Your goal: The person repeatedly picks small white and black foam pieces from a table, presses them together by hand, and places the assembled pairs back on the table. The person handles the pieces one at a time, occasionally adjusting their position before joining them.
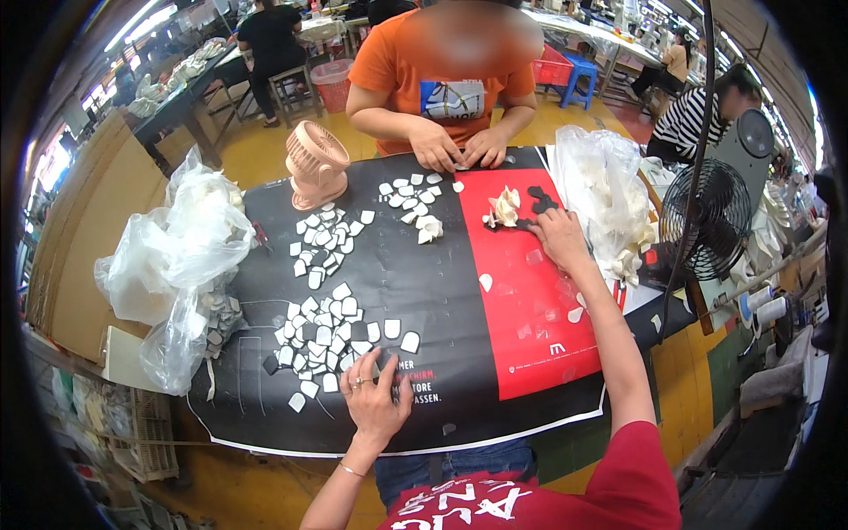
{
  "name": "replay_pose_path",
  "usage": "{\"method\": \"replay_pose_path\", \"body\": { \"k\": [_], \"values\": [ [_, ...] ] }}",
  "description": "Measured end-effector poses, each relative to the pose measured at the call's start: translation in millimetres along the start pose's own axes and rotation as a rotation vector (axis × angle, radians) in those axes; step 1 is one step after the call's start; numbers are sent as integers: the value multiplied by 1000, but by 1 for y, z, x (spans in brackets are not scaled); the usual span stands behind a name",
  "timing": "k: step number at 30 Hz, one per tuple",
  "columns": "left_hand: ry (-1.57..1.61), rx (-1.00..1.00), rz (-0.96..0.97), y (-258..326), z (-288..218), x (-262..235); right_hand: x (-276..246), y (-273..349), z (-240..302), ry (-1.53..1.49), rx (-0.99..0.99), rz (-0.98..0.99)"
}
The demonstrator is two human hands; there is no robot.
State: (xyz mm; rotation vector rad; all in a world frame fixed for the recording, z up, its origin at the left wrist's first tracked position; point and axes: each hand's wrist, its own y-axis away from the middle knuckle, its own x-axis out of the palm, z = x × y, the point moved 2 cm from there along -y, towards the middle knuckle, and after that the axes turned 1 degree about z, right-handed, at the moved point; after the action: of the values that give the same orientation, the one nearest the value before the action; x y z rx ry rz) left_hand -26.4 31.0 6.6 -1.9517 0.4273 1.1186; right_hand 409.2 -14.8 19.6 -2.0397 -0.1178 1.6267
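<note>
My left hand (pixel 376 405) rests palm down on the dark sheet with its fingers spread. Its fingertips are beside a loose heap of small white, round-ended pieces (pixel 323 336) with dark edges. Three similar pieces (pixel 410 342) sit in a rough row just beyond those fingers. Stretched out to the far right, my right hand (pixel 562 238) has its fingers apart at several small black pieces (pixel 542 200) on the red part of the sheet. A cream bunch of thin pieces (pixel 505 208) is close to its fingertips. Whether these fingertips grip any piece is too small to make out.
Across the table a person in an orange shirt (pixel 389 71) works with both hands at the edge. A pink fan (pixel 316 166) stands at far left. Plastic bags (pixel 181 265) lie left, with another bag (pixel 601 190) at right. A black fan (pixel 707 216) stands beyond.
</note>
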Motion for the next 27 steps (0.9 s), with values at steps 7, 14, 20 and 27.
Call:
{"method": "replay_pose_path", "body": {
  "k": [7,14,20,27],
  "values": [
    [10,5,-12,2,1,2,6,-10,5,295,-255,156],
    [34,11,-38,2,1,0,-10,-17,-2,228,-137,177],
    [392,-39,-112,-1,-27,-19,-95,20,36,45,-138,7],
    [1430,-634,305,-38,-69,-2,-149,77,167,-232,-546,-122]
  ]
}}
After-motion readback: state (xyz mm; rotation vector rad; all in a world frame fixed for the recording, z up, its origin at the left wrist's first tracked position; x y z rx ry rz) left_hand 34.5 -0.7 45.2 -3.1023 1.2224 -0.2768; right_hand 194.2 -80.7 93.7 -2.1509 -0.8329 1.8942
